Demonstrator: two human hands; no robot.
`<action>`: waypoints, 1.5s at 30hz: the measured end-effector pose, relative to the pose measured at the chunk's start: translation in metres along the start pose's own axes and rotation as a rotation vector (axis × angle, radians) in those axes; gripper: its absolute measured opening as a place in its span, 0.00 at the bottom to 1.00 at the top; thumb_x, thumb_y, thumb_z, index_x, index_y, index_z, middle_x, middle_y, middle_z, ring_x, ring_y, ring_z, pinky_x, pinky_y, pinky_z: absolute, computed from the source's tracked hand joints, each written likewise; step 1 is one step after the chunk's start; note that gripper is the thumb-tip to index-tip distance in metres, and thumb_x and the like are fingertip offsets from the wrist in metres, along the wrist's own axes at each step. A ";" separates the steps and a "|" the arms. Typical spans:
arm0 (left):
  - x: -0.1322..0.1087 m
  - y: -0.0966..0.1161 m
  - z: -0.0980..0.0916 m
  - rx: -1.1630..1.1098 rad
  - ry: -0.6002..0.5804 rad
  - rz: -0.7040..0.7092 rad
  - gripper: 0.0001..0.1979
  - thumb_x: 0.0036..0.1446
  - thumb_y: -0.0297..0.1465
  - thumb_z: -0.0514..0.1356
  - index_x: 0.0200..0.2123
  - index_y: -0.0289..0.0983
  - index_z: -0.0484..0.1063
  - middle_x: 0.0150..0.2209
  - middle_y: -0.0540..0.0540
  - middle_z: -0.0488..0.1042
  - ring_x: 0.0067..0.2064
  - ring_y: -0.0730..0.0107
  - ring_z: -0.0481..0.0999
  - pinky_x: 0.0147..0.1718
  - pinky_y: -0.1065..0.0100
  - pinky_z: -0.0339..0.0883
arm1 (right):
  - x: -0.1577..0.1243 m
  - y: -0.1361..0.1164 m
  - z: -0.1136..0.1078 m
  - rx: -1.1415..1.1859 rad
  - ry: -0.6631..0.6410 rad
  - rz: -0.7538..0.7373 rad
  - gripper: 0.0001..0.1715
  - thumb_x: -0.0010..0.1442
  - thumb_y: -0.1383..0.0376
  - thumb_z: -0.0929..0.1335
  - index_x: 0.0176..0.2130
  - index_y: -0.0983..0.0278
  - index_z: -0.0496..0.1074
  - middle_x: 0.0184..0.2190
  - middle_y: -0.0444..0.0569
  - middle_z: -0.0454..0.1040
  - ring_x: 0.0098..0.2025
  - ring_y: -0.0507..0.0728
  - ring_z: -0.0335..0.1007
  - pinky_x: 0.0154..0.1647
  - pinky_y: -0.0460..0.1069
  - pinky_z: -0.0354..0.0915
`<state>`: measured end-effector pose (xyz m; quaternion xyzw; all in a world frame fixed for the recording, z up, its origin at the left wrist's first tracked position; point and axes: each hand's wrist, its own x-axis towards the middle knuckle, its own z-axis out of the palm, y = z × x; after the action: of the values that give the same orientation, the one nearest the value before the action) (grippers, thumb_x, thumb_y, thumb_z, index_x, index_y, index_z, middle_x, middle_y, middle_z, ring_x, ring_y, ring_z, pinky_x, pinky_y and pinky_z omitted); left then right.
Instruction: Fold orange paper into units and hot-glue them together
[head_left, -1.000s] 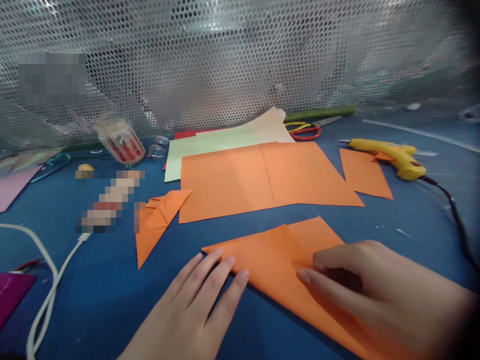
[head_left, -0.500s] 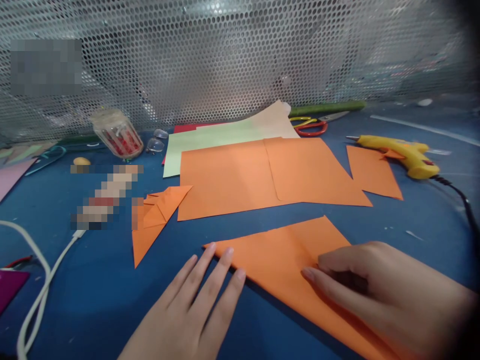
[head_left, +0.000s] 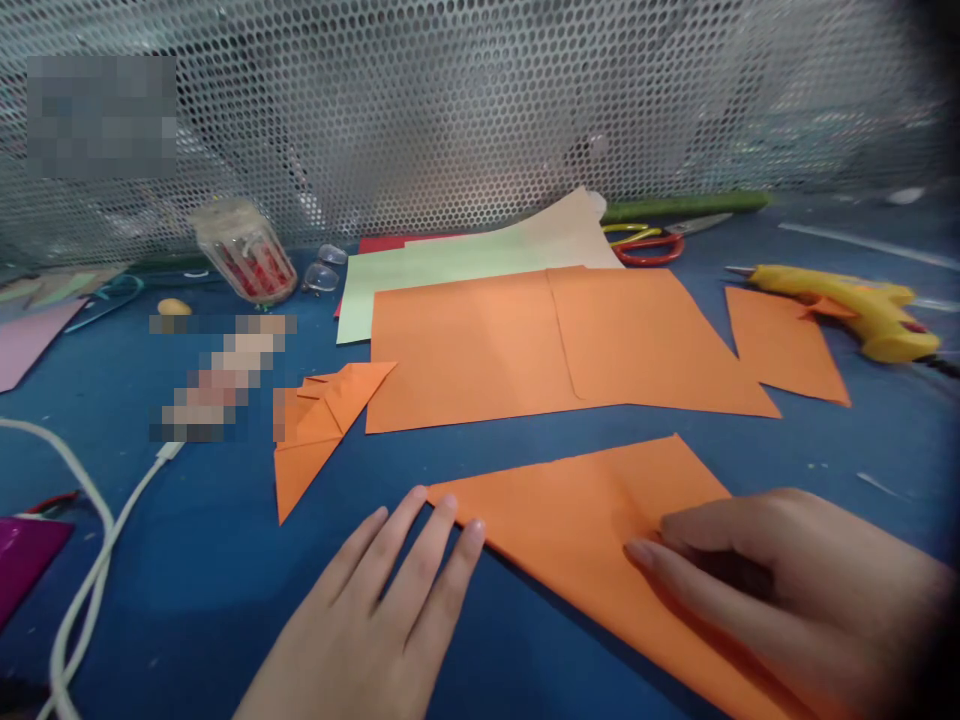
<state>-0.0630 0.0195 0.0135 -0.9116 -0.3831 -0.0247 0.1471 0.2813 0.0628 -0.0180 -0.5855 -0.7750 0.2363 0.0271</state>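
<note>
A folded sheet of orange paper (head_left: 570,510) lies on the blue table in front of me, its long folded edge running from a pointed left corner down to the lower right. My left hand (head_left: 375,600) is open, fingers spread, with fingertips touching that edge near the pointed corner. On top of the sheet, my right hand (head_left: 780,580) is curled, thumb and index finger drawn together in a pinch against the paper. Its other fingers are hidden. Left of the sheet sits a small pleated orange paper piece (head_left: 330,420).
Behind lie a larger orange sheet (head_left: 480,350), pale green paper (head_left: 450,258), scissors (head_left: 652,248) and a green stick (head_left: 690,207). A yellow glue gun (head_left: 847,300) rests over an orange piece at right. At left are a jar (head_left: 247,255) and white cable (head_left: 120,525).
The view has swung slightly left, so most things appear farther right. Against the folded sheet, my left fingertips have slid a little toward its pointed corner. My right hand keeps its place on the paper.
</note>
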 end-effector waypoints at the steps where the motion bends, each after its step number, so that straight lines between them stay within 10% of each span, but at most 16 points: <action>1: -0.001 0.000 0.001 -0.003 0.001 -0.005 0.25 0.82 0.36 0.56 0.76 0.40 0.72 0.72 0.41 0.78 0.72 0.51 0.77 0.69 0.57 0.74 | 0.000 0.000 0.000 0.008 -0.004 -0.002 0.39 0.76 0.38 0.56 0.22 0.57 0.55 0.16 0.43 0.56 0.19 0.54 0.53 0.26 0.56 0.45; 20: -0.006 -0.002 0.002 0.046 -0.017 0.031 0.28 0.78 0.28 0.56 0.77 0.35 0.69 0.73 0.35 0.76 0.74 0.51 0.76 0.69 0.58 0.74 | 0.002 -0.003 0.000 0.035 0.161 0.051 0.36 0.69 0.33 0.66 0.24 0.55 0.65 0.14 0.42 0.52 0.19 0.56 0.52 0.24 0.54 0.48; 45: -0.006 0.003 0.005 -0.007 -0.009 -0.020 0.28 0.77 0.28 0.59 0.77 0.38 0.70 0.72 0.35 0.76 0.74 0.46 0.76 0.70 0.53 0.73 | -0.004 -0.011 -0.009 0.024 0.021 0.044 0.42 0.76 0.36 0.57 0.20 0.58 0.58 0.15 0.47 0.59 0.18 0.56 0.58 0.25 0.57 0.45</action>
<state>-0.0659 0.0149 0.0076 -0.9082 -0.3929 -0.0236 0.1421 0.2758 0.0599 -0.0047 -0.6046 -0.7587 0.2398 0.0368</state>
